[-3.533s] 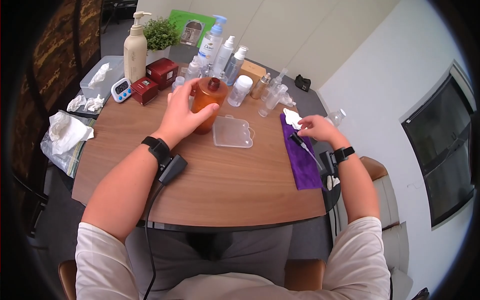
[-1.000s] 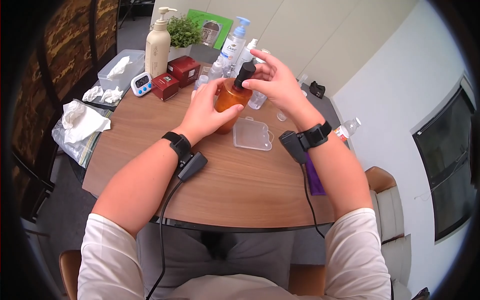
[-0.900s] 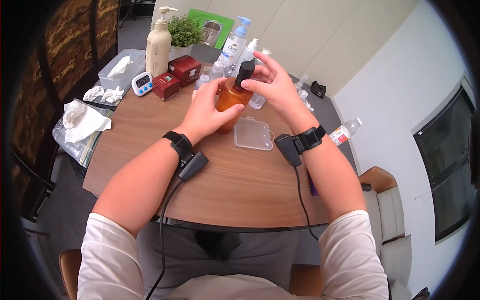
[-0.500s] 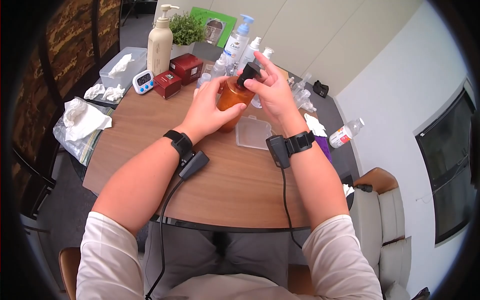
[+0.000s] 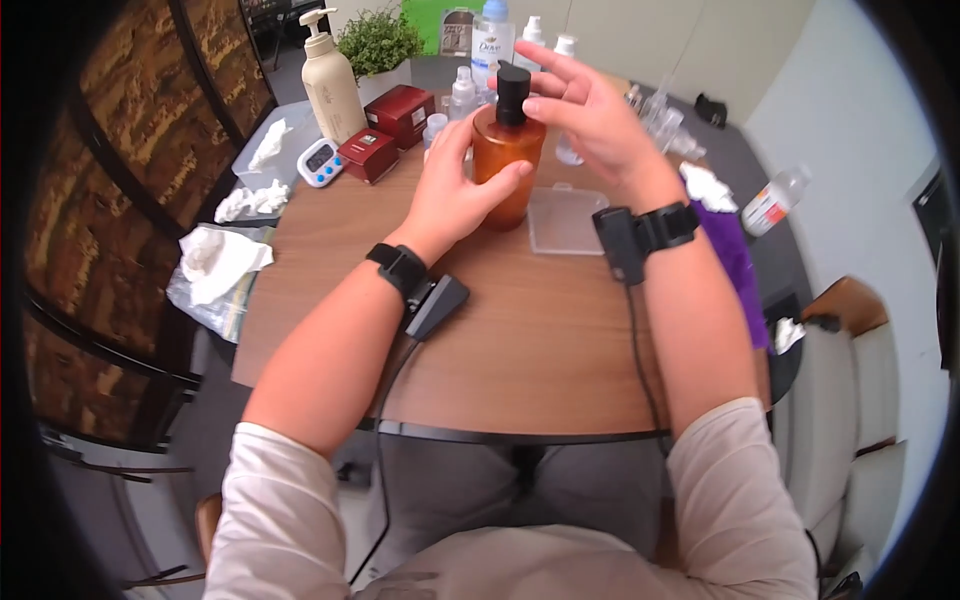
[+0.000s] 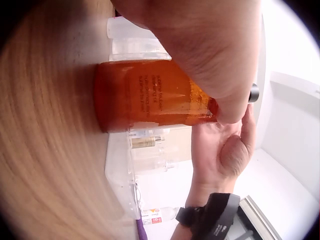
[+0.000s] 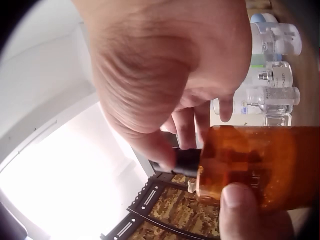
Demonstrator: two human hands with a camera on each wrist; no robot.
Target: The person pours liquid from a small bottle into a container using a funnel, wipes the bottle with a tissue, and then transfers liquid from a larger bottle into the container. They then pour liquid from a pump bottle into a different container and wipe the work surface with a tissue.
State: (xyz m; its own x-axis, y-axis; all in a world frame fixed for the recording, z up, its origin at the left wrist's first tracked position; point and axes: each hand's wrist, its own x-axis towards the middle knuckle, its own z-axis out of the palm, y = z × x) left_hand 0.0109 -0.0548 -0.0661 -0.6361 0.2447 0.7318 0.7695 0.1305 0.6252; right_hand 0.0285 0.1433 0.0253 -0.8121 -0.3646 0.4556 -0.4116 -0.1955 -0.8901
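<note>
An amber bottle (image 5: 508, 165) stands upright on the wooden table, a black pump top (image 5: 513, 92) on its neck. The left hand (image 5: 455, 190) grips its body, thumb across the front; the left wrist view shows printed text on the amber bottle (image 6: 150, 95). At the neck, the right hand (image 5: 600, 120) pinches the black top between thumb and fingers, one finger pointing up. In the right wrist view the thumb of the right hand (image 7: 165, 85) lies against the black top (image 7: 187, 161), beside the amber bottle (image 7: 260, 165). A clear flat case (image 5: 566, 222) lies right of the bottle.
Behind stand a beige pump bottle (image 5: 332, 90), a plant (image 5: 380, 42), red boxes (image 5: 368, 155), a timer (image 5: 320, 163) and several clear bottles. A purple cloth (image 5: 733, 265) lies at the right edge, near a labelled bottle (image 5: 775, 200). Tissues (image 5: 225, 262) lie at left.
The right hand came from the purple cloth to the bottle's neck, bringing the black top. Lately its fingers have shifted around the top, while the left hand kept its grip. The head view has turned.
</note>
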